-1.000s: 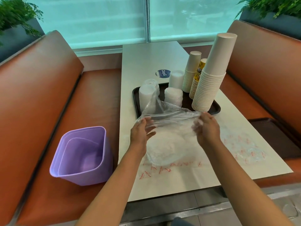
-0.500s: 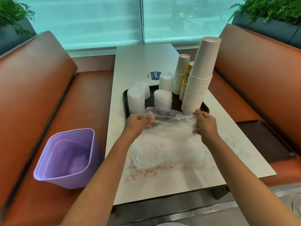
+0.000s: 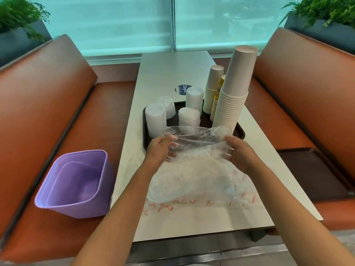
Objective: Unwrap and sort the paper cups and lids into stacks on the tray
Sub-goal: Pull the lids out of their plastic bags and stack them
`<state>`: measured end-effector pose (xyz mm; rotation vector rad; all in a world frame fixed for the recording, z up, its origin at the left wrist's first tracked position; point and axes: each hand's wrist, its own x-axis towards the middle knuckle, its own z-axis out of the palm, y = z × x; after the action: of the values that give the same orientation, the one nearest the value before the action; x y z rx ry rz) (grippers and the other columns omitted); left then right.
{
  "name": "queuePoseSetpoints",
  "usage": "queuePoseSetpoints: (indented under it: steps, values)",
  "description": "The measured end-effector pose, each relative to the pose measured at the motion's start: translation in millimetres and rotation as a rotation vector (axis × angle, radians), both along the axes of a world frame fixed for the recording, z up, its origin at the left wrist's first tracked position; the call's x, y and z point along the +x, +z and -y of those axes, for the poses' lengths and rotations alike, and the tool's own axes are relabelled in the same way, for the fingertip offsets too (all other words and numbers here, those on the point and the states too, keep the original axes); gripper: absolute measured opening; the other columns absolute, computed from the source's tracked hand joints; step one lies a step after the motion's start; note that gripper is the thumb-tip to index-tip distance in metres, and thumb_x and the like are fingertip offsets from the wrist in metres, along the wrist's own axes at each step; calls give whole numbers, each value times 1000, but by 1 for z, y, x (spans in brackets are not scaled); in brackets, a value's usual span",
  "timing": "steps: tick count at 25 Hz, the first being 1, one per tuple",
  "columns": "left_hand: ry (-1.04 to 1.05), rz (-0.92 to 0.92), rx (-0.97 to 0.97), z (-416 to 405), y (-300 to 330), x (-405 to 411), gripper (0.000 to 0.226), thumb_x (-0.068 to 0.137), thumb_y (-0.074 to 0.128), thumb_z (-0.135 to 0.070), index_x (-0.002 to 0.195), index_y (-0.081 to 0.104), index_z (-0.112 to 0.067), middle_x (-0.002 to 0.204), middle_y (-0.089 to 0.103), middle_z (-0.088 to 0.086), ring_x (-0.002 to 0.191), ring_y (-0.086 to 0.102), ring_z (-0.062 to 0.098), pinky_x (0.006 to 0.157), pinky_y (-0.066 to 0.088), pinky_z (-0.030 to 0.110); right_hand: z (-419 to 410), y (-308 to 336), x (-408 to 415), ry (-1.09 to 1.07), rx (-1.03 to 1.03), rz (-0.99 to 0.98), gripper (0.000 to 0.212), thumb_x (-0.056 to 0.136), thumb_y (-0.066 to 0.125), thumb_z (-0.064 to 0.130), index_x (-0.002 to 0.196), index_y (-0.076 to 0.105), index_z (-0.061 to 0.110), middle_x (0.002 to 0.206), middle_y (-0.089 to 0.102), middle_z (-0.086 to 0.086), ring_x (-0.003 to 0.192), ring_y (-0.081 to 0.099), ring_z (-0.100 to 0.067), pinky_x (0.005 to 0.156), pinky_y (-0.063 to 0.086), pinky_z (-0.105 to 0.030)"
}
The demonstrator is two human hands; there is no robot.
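Observation:
A clear plastic wrapper [image 3: 199, 169] with red print lies crumpled on the white table, its far edge lifted over the near rim of the dark tray [image 3: 241, 132]. My left hand [image 3: 160, 148] and my right hand [image 3: 240, 150] each grip that lifted edge. On the tray stand a tall stack of white paper cups [image 3: 233, 93], a shorter cup stack [image 3: 212, 89], a yellow-printed cup stack [image 3: 218, 96] between them, and several stacks of white lids [image 3: 155, 120] [image 3: 189, 116] [image 3: 194, 96] [image 3: 167, 106].
A purple plastic bin [image 3: 76, 185] sits on the left orange bench seat. A second dark tray [image 3: 315, 173] lies on the right bench. A round blue sticker [image 3: 183, 89] marks the table behind the tray. Planters stand behind both backrests.
Both hands have closed on the wrapper's far edge and drawn it up and toward the tray. The camera view shifted slightly right.

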<state>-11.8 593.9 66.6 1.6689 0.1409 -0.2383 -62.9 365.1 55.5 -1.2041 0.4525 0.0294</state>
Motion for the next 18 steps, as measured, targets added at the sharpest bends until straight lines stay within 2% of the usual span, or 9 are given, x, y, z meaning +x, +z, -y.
queuePoseSetpoints:
  steps: [2, 3, 6, 8, 10, 12, 14, 16, 18]
  values:
    - [142, 6, 52, 3, -1, 0, 16, 94, 54, -24, 94, 67, -14, 77, 61, 2, 66, 56, 15, 48, 42, 16, 2, 0, 4, -118, 61, 44, 21, 100, 43, 22, 90, 60, 14, 79, 63, -1, 70, 61, -14, 70, 53, -31]
    - [219, -17, 58, 4, -2, 2, 16, 95, 53, -25, 92, 67, -16, 78, 60, 2, 68, 54, 15, 52, 42, 19, 2, 1, 4, -148, 64, 49, 22, 101, 43, 23, 85, 56, 14, 71, 59, 0, 58, 56, -11, 59, 52, -27]
    - [324, -92, -109, 13, -1, 1, 28, 101, 43, -24, 82, 61, -14, 68, 55, 3, 53, 52, 13, 44, 46, 22, 1, 0, 1, -181, -20, -18, 24, 100, 45, 29, 82, 49, 14, 68, 42, 0, 41, 31, -7, 37, 31, -19]
    - [315, -48, -79, 19, -1, -3, 33, 102, 38, -23, 76, 56, -17, 65, 55, 3, 38, 50, 7, 34, 40, 16, 6, -1, -2, -128, -113, -125, 28, 98, 48, 39, 94, 55, 12, 80, 46, -2, 53, 39, -12, 45, 38, -23]
    - [263, -2, 34, 23, -3, -8, 33, 103, 36, -23, 76, 55, -19, 66, 58, 1, 30, 46, 0, 32, 33, 13, 13, -4, -5, -4, -98, -205, 38, 95, 48, 46, 116, 51, 15, 99, 50, -1, 83, 51, -21, 69, 48, -34]
    - [211, 11, 74, 26, -6, -12, 32, 102, 37, -24, 77, 55, -19, 67, 59, 1, 30, 47, 0, 32, 31, 13, 18, -6, -7, 104, -35, -211, 43, 94, 49, 44, 129, 44, 20, 113, 47, -1, 111, 42, -26, 86, 47, -43]
    - [203, 13, 64, 29, -8, -16, 33, 102, 37, -26, 77, 55, -17, 68, 58, 1, 31, 48, 1, 32, 32, 14, 21, -5, -7, 142, -51, -205, 40, 94, 51, 40, 129, 47, 21, 110, 48, 3, 112, 36, -26, 88, 47, -45]
    - [220, 8, 42, 31, -10, -18, 33, 102, 38, -27, 77, 55, -16, 68, 59, 0, 31, 49, 1, 33, 34, 14, 22, -6, -8, 185, -161, -203, 30, 93, 55, 35, 120, 53, 21, 108, 51, 2, 105, 46, -25, 84, 49, -43]
    - [226, -6, 55, 31, -14, -18, 34, 102, 39, -29, 75, 56, -17, 69, 60, 0, 32, 50, 2, 35, 36, 16, 22, -9, -12, 270, -380, -194, 13, 92, 59, 23, 101, 62, 14, 99, 60, -4, 81, 58, -19, 74, 51, -37]
